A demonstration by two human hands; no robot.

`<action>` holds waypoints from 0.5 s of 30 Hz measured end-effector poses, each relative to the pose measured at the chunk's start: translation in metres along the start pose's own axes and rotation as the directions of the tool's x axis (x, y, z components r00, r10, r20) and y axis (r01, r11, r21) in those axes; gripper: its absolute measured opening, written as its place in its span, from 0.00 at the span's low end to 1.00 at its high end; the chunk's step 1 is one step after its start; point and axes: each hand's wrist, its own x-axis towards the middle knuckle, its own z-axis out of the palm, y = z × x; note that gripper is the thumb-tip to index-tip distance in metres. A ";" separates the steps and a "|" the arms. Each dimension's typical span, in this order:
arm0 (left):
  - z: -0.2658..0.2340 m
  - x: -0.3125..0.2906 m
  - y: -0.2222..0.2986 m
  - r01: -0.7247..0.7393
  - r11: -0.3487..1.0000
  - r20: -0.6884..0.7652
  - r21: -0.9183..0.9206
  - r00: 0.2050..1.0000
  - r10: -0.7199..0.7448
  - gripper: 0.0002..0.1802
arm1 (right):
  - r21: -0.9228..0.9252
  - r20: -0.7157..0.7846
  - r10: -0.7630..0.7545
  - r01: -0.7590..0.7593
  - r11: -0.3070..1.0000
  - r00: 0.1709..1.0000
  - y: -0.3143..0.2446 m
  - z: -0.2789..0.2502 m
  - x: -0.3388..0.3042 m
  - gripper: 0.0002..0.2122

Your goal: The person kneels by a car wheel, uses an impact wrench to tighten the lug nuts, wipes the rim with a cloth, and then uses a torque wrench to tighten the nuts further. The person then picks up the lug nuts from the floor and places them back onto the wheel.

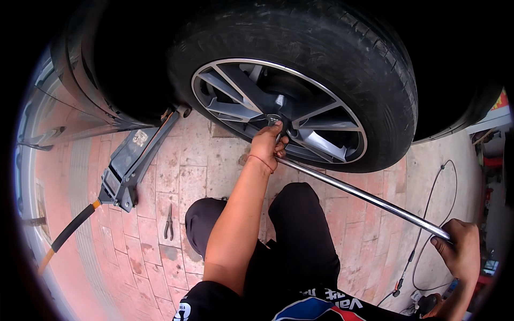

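Note:
A car wheel with a black tyre (388, 101) and a silver-and-black spoked rim (326, 128) stands in front of me. Across to the right runs a long chrome breaker bar (364, 197), sloping down from the hub area. My left hand (266, 143) is closed around the bar's head, close against the wheel's centre; the fingers cover the joint and what it fits onto. At the far end of the bar, low on the right, my right hand (459, 247) is wrapped around the grip.
Left of the wheel, a grey floor jack (136, 155) reaches under the car body (80, 115), its black-sleeved handle (72, 227) pointing toward me. Pliers (169, 223) lie on the pink paving by my knee (203, 222). A thin black hose (420, 247) loops over the ground at right.

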 end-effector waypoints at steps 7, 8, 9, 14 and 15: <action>0.015 -0.007 -0.004 -0.099 0.993 -0.101 0.064 0.989 0.106 0.12 | -0.165 0.546 0.169 -0.093 0.982 0.820 0.045 0.034 0.049 0.12; 0.020 -0.005 -0.007 -0.112 0.993 -0.093 0.039 0.989 0.116 0.13 | -0.181 0.482 0.237 -0.168 0.969 0.843 0.055 0.051 0.044 0.11; 0.023 -0.007 -0.007 -0.129 0.989 -0.107 0.075 0.985 0.137 0.14 | -0.145 0.436 0.165 -0.112 0.983 0.885 0.061 0.055 0.043 0.12; 0.026 -0.010 -0.009 -0.136 0.982 -0.146 0.128 0.977 0.155 0.12 | 0.024 0.451 -0.016 0.006 1.000 0.892 0.101 0.085 0.041 0.13; 0.025 -0.009 -0.008 -0.133 0.985 -0.139 0.112 0.979 0.148 0.12 | 0.057 0.424 -0.055 0.034 0.998 0.904 0.103 0.088 0.041 0.13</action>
